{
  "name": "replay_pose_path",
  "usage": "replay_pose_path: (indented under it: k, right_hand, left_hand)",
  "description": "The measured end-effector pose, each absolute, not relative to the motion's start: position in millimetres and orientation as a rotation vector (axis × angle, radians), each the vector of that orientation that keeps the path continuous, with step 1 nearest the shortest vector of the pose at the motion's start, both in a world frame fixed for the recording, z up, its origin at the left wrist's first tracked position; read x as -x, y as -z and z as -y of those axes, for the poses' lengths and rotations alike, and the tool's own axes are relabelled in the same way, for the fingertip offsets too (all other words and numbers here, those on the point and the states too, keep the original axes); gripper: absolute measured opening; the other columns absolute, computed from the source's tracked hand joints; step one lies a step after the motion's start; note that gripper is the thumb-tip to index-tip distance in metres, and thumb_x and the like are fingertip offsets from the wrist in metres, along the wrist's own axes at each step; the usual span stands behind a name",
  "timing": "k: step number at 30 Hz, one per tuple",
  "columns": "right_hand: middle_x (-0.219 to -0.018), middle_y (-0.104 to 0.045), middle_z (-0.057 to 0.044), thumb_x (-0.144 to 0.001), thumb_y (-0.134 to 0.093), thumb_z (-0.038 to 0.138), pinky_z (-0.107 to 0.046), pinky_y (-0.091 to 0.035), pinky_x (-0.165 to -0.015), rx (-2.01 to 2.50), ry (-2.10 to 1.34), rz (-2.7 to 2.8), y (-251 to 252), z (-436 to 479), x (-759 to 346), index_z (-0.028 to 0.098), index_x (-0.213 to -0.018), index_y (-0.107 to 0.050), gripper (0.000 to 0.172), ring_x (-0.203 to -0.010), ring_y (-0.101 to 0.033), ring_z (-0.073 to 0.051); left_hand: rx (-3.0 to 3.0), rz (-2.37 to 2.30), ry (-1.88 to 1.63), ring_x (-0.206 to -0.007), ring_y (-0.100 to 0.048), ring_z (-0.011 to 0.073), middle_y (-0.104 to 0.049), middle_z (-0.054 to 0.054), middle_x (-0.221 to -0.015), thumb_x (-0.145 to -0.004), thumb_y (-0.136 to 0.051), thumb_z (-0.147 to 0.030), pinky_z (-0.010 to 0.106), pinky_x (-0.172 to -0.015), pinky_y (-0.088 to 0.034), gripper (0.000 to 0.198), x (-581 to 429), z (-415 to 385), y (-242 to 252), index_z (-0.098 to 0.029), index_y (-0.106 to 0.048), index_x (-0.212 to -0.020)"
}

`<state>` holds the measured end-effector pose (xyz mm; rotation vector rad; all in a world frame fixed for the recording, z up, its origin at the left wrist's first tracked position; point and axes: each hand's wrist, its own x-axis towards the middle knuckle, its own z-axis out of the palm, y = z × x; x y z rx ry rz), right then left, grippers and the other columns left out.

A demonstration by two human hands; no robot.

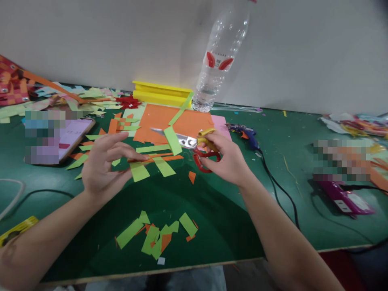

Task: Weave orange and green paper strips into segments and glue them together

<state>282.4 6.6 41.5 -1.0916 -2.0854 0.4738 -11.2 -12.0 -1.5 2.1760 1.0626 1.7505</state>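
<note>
My left hand (106, 161) pinches a bundle of orange paper strips (160, 157) with green paper pieces (163, 166) woven across it. In my right hand (226, 157) is a pair of scissors (188, 141) with one yellow and one red handle loop. Their blades point left, above the strips. A green paper piece (172, 140) lies across the blades and hides part of them. Behind the scissors lies an orange paper sheet (174, 115), with a long green strip (181, 109) over it. Below my hands, cut green and orange scraps (151, 240) are scattered on the green table (218, 226).
A plastic bottle (221, 60) stands by the wall beside a yellow holder (162, 93). To the right are a blue glue gun (247, 135) with a black cord and a magenta power strip (345, 198). A phone (72, 137) lies left, near piled paper strips (60, 97).
</note>
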Motion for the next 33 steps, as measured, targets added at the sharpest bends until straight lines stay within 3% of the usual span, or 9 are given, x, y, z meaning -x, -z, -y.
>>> replay_pose_path:
  k: [4,7,13,23,29,33]
  right_hand:
    - [-0.118,-0.060,-0.008,-0.076,-0.065,0.028,-0.040,-0.053,-0.086,1.128,-0.726,1.755,-40,-11,-282,0.023,-0.109,-0.059,0.034,-0.101,-0.061,-0.022]
    - [-0.101,-0.063,-0.006,-0.074,-0.067,0.033,-0.036,-0.055,-0.076,1.201,-0.935,1.482,-42,-14,-284,0.022,-0.103,-0.060,0.032,-0.091,-0.062,-0.019]
    - [-0.073,-0.056,0.001,-0.068,-0.075,0.040,-0.026,-0.044,-0.050,1.231,-1.340,1.113,-45,-18,-290,0.020,-0.087,-0.061,0.031,-0.056,-0.049,-0.010]
    - [-0.071,-0.040,0.001,-0.079,-0.051,0.068,-0.028,-0.041,-0.051,1.072,-1.533,1.297,-47,-17,-292,0.021,-0.088,-0.056,0.048,-0.056,-0.038,-0.012]
    - [-0.075,-0.038,0.001,-0.076,-0.058,0.064,-0.028,-0.044,-0.055,1.029,-1.526,1.229,-46,-17,-291,0.022,-0.091,-0.056,0.045,-0.058,-0.036,-0.012]
    - [-0.077,-0.039,0.001,-0.074,-0.062,0.060,-0.029,-0.046,-0.063,0.975,-1.530,1.184,-45,-17,-288,0.023,-0.091,-0.056,0.041,-0.063,-0.040,-0.013]
  left_hand:
    - [-2.429,-1.098,-1.662,-0.065,-0.065,0.0153,-0.070,-0.006,-0.073,-0.074,-0.077,-0.015,0.044,-0.094,-0.043,0.040,10,12,-10,-0.028,-0.061,-0.108]
    - [-2.557,-1.098,-1.648,-0.061,-0.062,0.0138,-0.070,-0.005,-0.073,-0.075,-0.077,-0.017,0.042,-0.090,-0.042,0.019,7,12,-16,-0.026,-0.065,-0.087]
    - [-2.653,-0.973,-1.577,-0.066,-0.066,0.0168,-0.074,-0.002,-0.076,-0.076,-0.072,-0.008,0.043,-0.086,-0.042,0.020,6,10,-17,-0.026,-0.064,-0.084]
    - [-2.688,-1.067,-1.454,-0.067,-0.067,0.0152,-0.074,-0.003,-0.076,-0.084,-0.068,-0.021,0.038,-0.084,-0.042,0.006,4,9,-21,-0.026,-0.065,-0.084]
    - [-2.701,-1.136,-1.502,-0.054,-0.058,0.0112,-0.070,-0.006,-0.070,-0.083,-0.071,-0.025,0.035,-0.087,-0.044,0.008,4,8,-16,-0.025,-0.063,-0.085]
    - [-2.758,-1.169,-1.588,-0.060,-0.058,0.0133,-0.067,-0.004,-0.069,-0.083,-0.071,-0.029,0.032,-0.080,-0.048,0.012,5,6,-13,-0.023,-0.061,-0.085]
